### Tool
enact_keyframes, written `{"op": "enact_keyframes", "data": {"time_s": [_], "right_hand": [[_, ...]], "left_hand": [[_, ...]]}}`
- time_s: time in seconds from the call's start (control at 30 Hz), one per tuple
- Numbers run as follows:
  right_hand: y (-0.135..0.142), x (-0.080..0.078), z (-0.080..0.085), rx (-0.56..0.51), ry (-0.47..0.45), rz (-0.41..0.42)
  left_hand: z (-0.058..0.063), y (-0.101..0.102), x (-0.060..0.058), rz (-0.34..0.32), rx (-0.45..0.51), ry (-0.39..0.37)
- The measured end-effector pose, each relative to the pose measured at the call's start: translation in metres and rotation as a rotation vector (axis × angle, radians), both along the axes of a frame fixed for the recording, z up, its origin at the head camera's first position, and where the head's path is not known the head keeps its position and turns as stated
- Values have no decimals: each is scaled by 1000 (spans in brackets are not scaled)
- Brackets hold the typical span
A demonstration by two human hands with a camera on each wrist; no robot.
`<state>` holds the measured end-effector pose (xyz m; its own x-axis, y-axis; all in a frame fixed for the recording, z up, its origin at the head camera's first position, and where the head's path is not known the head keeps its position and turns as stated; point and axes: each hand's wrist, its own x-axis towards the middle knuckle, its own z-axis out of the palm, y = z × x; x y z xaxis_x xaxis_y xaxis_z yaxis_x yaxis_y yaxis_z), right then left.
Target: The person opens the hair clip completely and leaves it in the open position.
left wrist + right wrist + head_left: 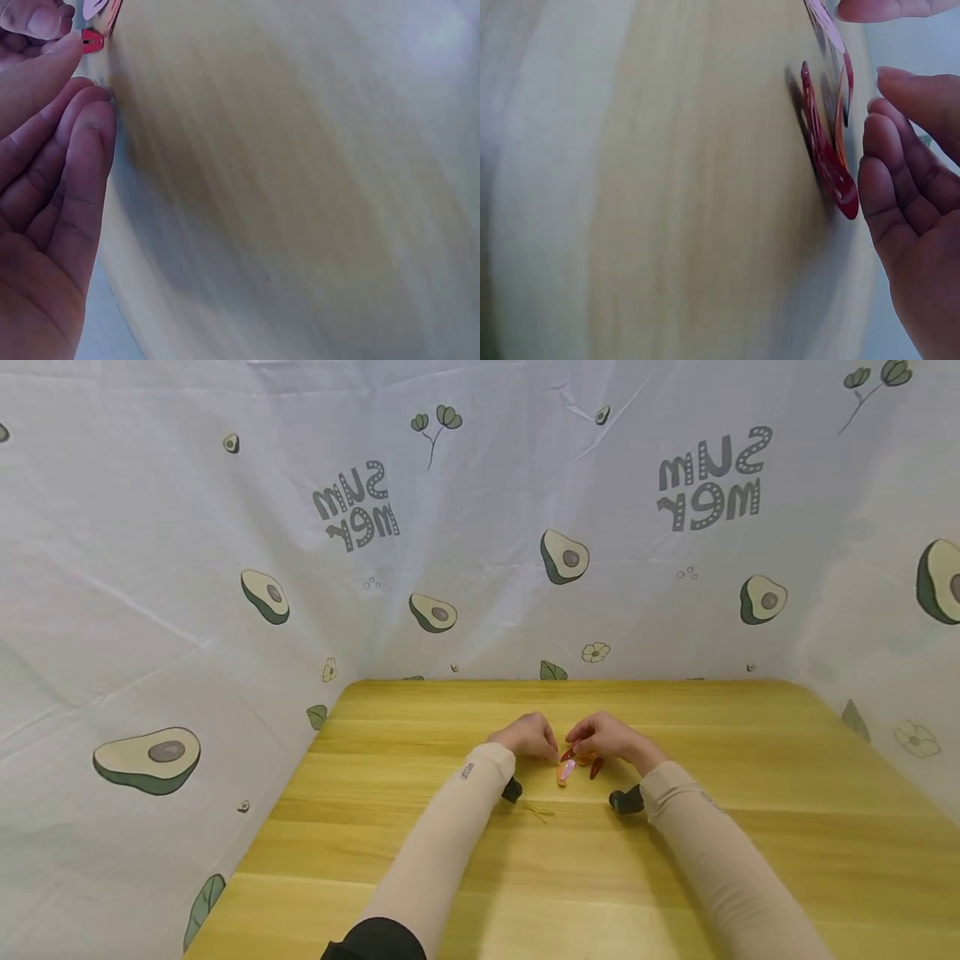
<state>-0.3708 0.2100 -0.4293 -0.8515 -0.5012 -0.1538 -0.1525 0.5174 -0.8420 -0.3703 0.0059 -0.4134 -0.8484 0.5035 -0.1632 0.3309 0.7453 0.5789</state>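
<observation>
In the head view, several small snap hair clips lie together on the table between the two hands. A red clip (pixel 567 754) is right at the fingertips of both hands. Beside it are a pink clip (pixel 567 770), an orange clip (pixel 561 774) and a second red clip (pixel 597 767). My left hand (pixel 531 737) has loosely bent fingers. Its thumb tip overlaps a red clip end (pixel 92 41) in the left wrist view. My right hand (pixel 604 737) hovers over the clips, thumb and forefinger close together. Nothing shows between them in the right wrist view, where one red clip (pixel 829 157) lies below the fingers.
Thin yellow strands (pixel 538 812) lie on the wooden table (pixel 570 885), nearer than the clips. Black wrist devices (pixel 627 800) are under both forearms. A white curtain (pixel 495 510) printed with avocados hangs behind and beside the table.
</observation>
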Motion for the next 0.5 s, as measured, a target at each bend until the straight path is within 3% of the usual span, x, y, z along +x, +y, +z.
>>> {"op": "enact_keyframes", "data": {"time_s": [0.2, 0.5], "right_hand": [[3, -3, -6, -14, -15, 0], [-1, -8, -7, 113, 104, 18]], "left_hand": [[0, 7, 0, 21, -4, -14], [-5, 11, -3, 79, -13, -36]]}}
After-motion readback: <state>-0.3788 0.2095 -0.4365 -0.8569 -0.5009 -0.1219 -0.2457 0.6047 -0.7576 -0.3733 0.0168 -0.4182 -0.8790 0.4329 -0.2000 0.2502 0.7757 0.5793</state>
